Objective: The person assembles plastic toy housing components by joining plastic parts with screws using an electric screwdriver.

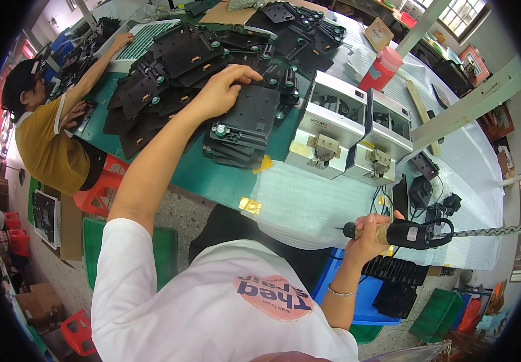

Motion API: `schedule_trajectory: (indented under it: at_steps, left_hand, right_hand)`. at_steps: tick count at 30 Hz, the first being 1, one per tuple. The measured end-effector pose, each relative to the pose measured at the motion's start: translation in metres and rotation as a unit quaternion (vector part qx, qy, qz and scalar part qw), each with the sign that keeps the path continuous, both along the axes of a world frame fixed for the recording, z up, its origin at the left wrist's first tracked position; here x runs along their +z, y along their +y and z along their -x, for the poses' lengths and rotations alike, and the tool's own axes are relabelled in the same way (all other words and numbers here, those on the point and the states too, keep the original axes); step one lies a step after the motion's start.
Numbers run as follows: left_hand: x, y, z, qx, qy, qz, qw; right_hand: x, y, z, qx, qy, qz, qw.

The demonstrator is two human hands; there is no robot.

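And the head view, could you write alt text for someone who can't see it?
A worker's right hand grips a corded power tool; the left hand is at the far edge of stacked black plates. Two boxy white machines stand right of the stack, more black parts are heaped to its left, and another person sits farther left.

The camera sits on the person's head, the left one of two side by side, and looks down and forward. It is very close to the white T-shirt (206,301) at the bottom. A bit farther off, it sees the left hand (223,92) above the middle and the right hand (370,239) lower on the right. The table (203,186) stretches away toward the top. The round view is so wide that it also takes in the floor (182,217), another person (52,151) at the left and a window (458,18).
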State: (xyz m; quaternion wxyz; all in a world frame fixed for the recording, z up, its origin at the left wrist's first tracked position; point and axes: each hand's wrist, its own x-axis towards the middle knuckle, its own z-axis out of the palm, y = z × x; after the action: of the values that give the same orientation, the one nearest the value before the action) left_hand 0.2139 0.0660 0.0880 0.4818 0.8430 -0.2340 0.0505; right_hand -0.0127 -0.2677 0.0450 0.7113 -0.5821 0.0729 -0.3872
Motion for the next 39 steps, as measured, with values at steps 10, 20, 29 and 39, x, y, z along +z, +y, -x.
schedule_trajectory:
  at_steps: [10,20,29,39]
  left_hand:
    - [-0.004,-0.015,0.022,0.079,-0.159,-0.113,0.978]
    - [0.046,0.123,-0.048,0.218,-0.002,-0.373,0.902]
    - [0.028,0.159,-0.068,0.160,-0.035,-0.301,0.939]
    - [0.055,0.113,0.005,0.169,-0.104,-0.160,0.967]
  right_hand:
    - [0.000,-0.001,0.003,-0.019,0.008,-0.029,0.999]
    - [0.004,-0.008,0.007,0.020,-0.006,-0.034,0.999]
    - [0.054,0.008,-0.051,0.145,-0.169,-0.060,0.973]
    - [0.052,0.049,-0.107,0.165,-0.152,0.099,0.969]
